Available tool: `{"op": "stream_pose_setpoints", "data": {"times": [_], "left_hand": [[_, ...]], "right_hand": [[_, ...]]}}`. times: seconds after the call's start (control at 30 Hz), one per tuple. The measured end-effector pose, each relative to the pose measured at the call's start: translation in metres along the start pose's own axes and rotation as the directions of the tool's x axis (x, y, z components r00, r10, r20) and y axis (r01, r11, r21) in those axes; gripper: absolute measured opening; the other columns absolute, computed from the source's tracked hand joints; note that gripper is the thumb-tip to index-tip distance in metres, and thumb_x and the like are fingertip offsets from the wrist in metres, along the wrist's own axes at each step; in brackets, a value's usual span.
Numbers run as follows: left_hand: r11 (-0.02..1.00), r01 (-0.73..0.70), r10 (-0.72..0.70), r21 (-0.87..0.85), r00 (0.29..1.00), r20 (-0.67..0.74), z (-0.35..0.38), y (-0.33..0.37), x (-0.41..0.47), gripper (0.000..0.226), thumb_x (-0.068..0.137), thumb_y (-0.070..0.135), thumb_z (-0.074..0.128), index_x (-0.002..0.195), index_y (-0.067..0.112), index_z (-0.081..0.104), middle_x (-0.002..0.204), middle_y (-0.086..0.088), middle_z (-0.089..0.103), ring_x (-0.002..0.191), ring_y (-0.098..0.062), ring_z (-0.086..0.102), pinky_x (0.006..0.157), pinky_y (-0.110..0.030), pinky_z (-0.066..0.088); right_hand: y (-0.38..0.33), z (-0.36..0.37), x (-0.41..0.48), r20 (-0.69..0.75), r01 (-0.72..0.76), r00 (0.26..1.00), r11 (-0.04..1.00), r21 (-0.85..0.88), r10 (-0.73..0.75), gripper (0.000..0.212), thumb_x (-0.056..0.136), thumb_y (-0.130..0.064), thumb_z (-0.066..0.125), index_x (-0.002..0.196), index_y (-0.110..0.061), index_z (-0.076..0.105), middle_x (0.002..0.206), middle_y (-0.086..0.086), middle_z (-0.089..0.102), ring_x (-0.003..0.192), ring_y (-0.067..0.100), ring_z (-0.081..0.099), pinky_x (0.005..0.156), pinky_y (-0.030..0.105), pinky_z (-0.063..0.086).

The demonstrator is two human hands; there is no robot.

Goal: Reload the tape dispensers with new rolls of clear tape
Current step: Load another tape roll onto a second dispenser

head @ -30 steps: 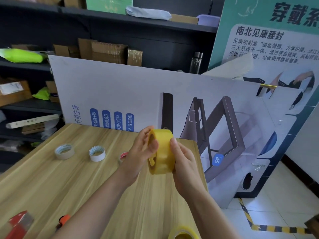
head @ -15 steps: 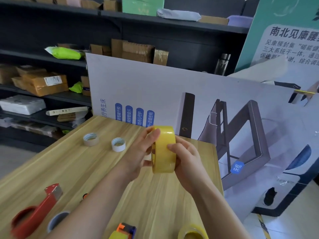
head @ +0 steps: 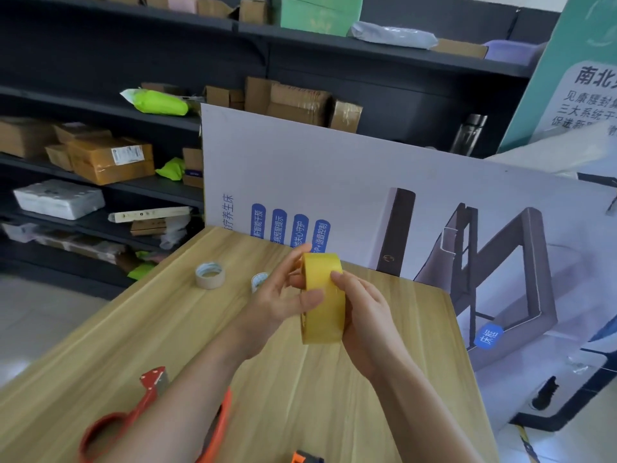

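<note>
Both hands grip 1 yellow-tinted roll [head: 323,305] of tape, held upright on its edge in the air above the middle of the table [head: 167,345]. The left hand [head: 280,299] holds the roll's left face, with the thumb laid across the front of the band and a finger reaching up to the top rim. The right hand [head: 367,319] cups the right side from behind and below, with a fingertip pressed on the outer band near the top. Both forearms come in from the near edge. On the table beyond the left hand, toward the far left edge, lie 2 small rolls: one [head: 209,275] in full view, flat on its side, the other [head: 259,280] partly hidden behind the left hand's fingers. Near the near left corner lies a red dispenser [head: 147,396], its ring end toward the near edge. An orange curved piece [head: 221,426] shows just beside it, mostly covered by the left forearm. A small orange and dark object [head: 305,457] is cut off at the near edge. A white printed board [head: 334,178] stands along the table's far edge. Behind it are dark shelves [head: 100,61] holding cardboard boxes and green packets.
</note>
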State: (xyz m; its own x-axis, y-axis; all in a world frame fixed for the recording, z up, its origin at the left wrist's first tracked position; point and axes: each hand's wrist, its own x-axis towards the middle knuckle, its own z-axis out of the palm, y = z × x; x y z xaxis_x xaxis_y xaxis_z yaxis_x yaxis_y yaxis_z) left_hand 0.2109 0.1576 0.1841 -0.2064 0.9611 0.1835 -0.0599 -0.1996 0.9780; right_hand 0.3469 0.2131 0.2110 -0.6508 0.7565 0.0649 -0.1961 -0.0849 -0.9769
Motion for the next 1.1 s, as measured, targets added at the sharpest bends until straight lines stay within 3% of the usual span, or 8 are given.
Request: {"op": "stream_pose_setpoints", "data": {"times": [0.17, 0.27, 0.4, 0.53, 0.63, 0.8, 0.93, 1.1], "left_hand": [[0.988, 0.134, -0.141, -0.071, 0.984, -0.109, -0.065, 0.015, -0.004, 0.049, 0.068, 0.043, 0.064, 0.116, 0.035, 0.053, 0.092, 0.008, 0.063, 0.079, -0.010, 0.061, 0.063, -0.029, 0.050], [0.970, 0.218, -0.233, -0.108, 0.961, -0.150, -0.098, 0.020, -0.003, 0.043, 0.071, 0.042, 0.063, 0.111, 0.027, 0.054, 0.083, 0.002, 0.057, 0.078, -0.015, 0.055, 0.063, -0.033, 0.047], [0.949, 0.290, -0.307, -0.125, 0.941, -0.141, -0.127, 0.025, -0.005, 0.018, 0.090, 0.033, 0.056, 0.104, 0.023, 0.051, 0.080, 0.001, 0.052, 0.074, -0.013, 0.052, 0.070, -0.038, 0.041], [0.933, 0.339, -0.352, -0.119, 0.929, -0.116, -0.145, 0.031, -0.013, 0.026, 0.092, 0.041, 0.052, 0.110, 0.022, 0.053, 0.087, -0.001, 0.054, 0.080, -0.017, 0.054, 0.073, -0.040, 0.045], [0.942, 0.328, -0.334, -0.070, 0.937, -0.102, -0.154, 0.035, -0.019, 0.035, 0.090, 0.052, 0.052, 0.108, 0.023, 0.055, 0.085, 0.001, 0.059, 0.084, -0.017, 0.057, 0.075, -0.040, 0.047], [0.994, 0.112, -0.112, -0.017, 0.992, -0.052, -0.157, 0.037, -0.038, 0.048, 0.085, 0.056, 0.052, 0.114, 0.018, 0.052, 0.086, -0.007, 0.056, 0.077, -0.018, 0.055, 0.066, -0.026, 0.048], [0.999, -0.003, 0.007, -0.046, 0.997, 0.080, -0.152, 0.033, -0.058, 0.070, 0.067, 0.040, 0.074, 0.128, 0.032, 0.042, 0.095, 0.011, 0.061, 0.084, -0.005, 0.061, 0.069, -0.022, 0.050], [1.000, -0.020, 0.020, -0.011, 1.000, 0.019, -0.140, 0.035, -0.068, 0.072, 0.055, 0.035, 0.081, 0.119, 0.038, 0.050, 0.097, 0.011, 0.062, 0.086, -0.010, 0.067, 0.067, -0.026, 0.051]], "right_hand": [[0.019, 0.073, 0.022, 0.009, 0.007, 1.000, 0.994, -0.112, -0.006, 0.036, 0.101, -0.034, 0.040, 0.112, -0.015, 0.069, 0.095, 0.006, 0.076, 0.083, 0.021, 0.072, 0.071, 0.032, 0.058], [0.029, 0.106, 0.032, 0.010, 0.018, 1.000, 0.988, -0.155, -0.016, 0.031, 0.103, -0.027, 0.041, 0.115, -0.014, 0.066, 0.098, 0.010, 0.075, 0.080, 0.024, 0.071, 0.074, 0.037, 0.056], [0.038, 0.137, 0.037, 0.021, -0.002, 1.000, 0.985, -0.174, 0.005, 0.038, 0.082, -0.017, 0.046, 0.115, -0.015, 0.065, 0.099, 0.011, 0.074, 0.077, 0.023, 0.069, 0.077, 0.043, 0.055], [0.040, 0.159, 0.035, -0.030, 0.000, 1.000, 0.979, -0.202, -0.006, 0.028, 0.086, -0.016, 0.049, 0.109, -0.009, 0.065, 0.100, 0.017, 0.072, 0.082, 0.026, 0.068, 0.082, 0.047, 0.055], [0.038, 0.168, 0.031, -0.062, -0.020, 0.998, 0.973, -0.231, 0.006, 0.024, 0.097, -0.010, 0.045, 0.105, -0.011, 0.068, 0.098, 0.011, 0.075, 0.080, 0.021, 0.070, 0.075, 0.036, 0.056], [0.029, 0.172, 0.024, -0.067, -0.037, 0.997, 0.992, -0.120, 0.029, 0.027, 0.097, -0.009, 0.042, 0.095, -0.009, 0.069, 0.082, 0.012, 0.074, 0.064, 0.023, 0.067, 0.068, 0.040, 0.053], [0.020, 0.166, 0.014, -0.045, -0.078, 0.996, 0.997, -0.008, 0.077, 0.045, 0.097, -0.008, 0.043, 0.069, -0.017, 0.077, 0.067, 0.003, 0.074, 0.060, 0.014, 0.069, 0.056, 0.026, 0.056], [0.023, 0.160, 0.001, -0.066, -0.107, 0.992, 0.994, 0.003, 0.107, 0.021, 0.097, -0.015, 0.045, 0.089, -0.012, 0.064, 0.068, 0.004, 0.074, 0.064, 0.015, 0.071, 0.053, 0.025, 0.055]]}}
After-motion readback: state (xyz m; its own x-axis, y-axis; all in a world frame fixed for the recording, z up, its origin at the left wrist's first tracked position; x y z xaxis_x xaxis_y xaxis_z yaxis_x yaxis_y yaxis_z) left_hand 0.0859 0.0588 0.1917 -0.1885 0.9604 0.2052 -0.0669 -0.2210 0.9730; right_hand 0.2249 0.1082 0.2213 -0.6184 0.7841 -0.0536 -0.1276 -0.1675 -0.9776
